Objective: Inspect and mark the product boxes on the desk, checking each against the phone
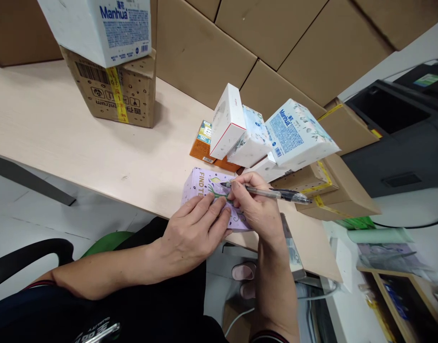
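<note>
A purple box [193,185] with gold lettering and a printed plant pattern rests at the table's near edge. Across its top face lies my left hand [197,224], fingers stretched out and pressed on the surface. My right hand [254,202] is closed around a pen [267,192] with a clear barrel and dark grip. The pen's tip touches or hovers just over the box's top, beside a pale leaf shape; I cannot tell which. My fingers cover part of the print.
Behind the purple box stand an orange box [200,146], a white box [228,124] and Manhua tissue packs [293,133]. At the left, another Manhua pack [122,35] sits on a taped carton [114,90]. Large cartons [201,52] line the back. A dark machine [390,152] is at the right.
</note>
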`<control>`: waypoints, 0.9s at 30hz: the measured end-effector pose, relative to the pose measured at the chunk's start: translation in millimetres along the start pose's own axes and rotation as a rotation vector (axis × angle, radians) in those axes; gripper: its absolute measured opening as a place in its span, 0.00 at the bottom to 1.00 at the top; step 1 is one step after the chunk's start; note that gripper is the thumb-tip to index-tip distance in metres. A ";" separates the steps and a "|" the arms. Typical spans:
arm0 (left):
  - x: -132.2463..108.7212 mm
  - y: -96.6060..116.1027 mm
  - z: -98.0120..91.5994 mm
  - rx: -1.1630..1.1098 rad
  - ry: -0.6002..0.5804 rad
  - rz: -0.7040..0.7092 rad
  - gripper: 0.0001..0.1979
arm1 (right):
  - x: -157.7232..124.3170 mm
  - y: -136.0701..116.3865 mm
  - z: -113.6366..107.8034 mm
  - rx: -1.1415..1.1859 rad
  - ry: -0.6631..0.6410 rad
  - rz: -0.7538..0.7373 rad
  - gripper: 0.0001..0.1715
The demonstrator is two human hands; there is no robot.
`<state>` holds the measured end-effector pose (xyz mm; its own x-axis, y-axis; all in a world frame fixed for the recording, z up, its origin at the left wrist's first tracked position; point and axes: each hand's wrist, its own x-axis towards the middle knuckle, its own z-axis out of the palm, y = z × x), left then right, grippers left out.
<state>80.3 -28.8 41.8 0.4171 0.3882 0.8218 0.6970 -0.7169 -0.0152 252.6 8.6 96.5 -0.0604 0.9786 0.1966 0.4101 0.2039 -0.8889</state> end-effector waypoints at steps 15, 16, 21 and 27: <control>2.9 -20.5 -5.6 -0.107 -0.047 -0.006 0.12 | -53.8 75.0 -33.4 -0.216 0.234 0.326 0.15; 2.7 -20.1 -5.3 -0.103 -0.041 -0.009 0.12 | -53.4 76.4 -33.1 -0.329 0.144 0.332 0.13; 2.2 -18.2 -3.6 -0.103 -0.017 -0.019 0.12 | -42.8 63.3 -28.4 -0.693 -0.042 0.315 0.13; 2.3 -18.7 -2.4 -0.121 -0.009 -0.006 0.13 | -33.6 55.4 -21.7 -0.910 -0.059 0.306 0.16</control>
<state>66.8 -15.8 45.3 0.4192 0.3974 0.8163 0.6244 -0.7789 0.0585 297.1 -13.6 49.6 0.1310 0.9908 -0.0338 0.9633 -0.1352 -0.2321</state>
